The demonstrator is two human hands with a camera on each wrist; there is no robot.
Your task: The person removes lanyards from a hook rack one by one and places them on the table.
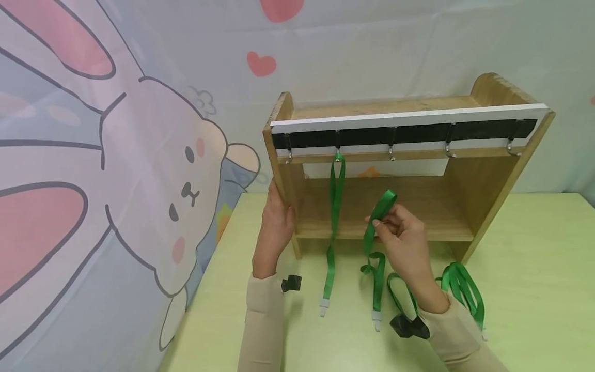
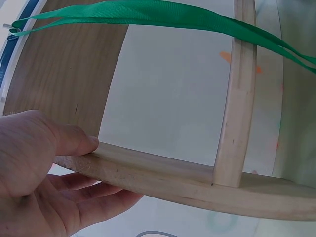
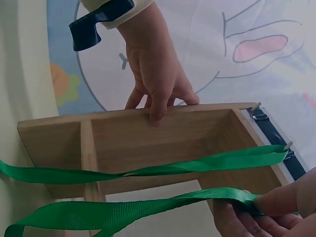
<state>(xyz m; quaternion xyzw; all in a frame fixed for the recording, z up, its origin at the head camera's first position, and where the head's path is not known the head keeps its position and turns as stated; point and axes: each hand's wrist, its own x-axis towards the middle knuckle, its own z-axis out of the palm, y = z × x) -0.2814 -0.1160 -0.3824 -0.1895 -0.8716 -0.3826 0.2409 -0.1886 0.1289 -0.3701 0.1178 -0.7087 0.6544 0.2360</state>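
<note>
My left hand (image 1: 275,227) holds the left side panel (image 2: 158,175) of a small wooden shelf (image 1: 492,201), thumb on the inner face and fingers around the outside. In front of the shelf my right hand (image 1: 406,245) pinches a green lanyard (image 1: 382,209) near its looped upper end. The rest of that lanyard dangles down to a pale clip (image 1: 377,316). Another green lanyard (image 1: 335,201) hangs by its loop from the second metal hook (image 1: 338,157) from the left. The held loop is below the middle hook (image 1: 392,156).
More green lanyards (image 1: 462,287) lie on the pale yellow table (image 1: 534,248) to the right, partly behind the right forearm. Hooks line a black strip (image 1: 418,135) along the shelf's top front edge. A printed cloth (image 1: 372,46) stands behind and at left.
</note>
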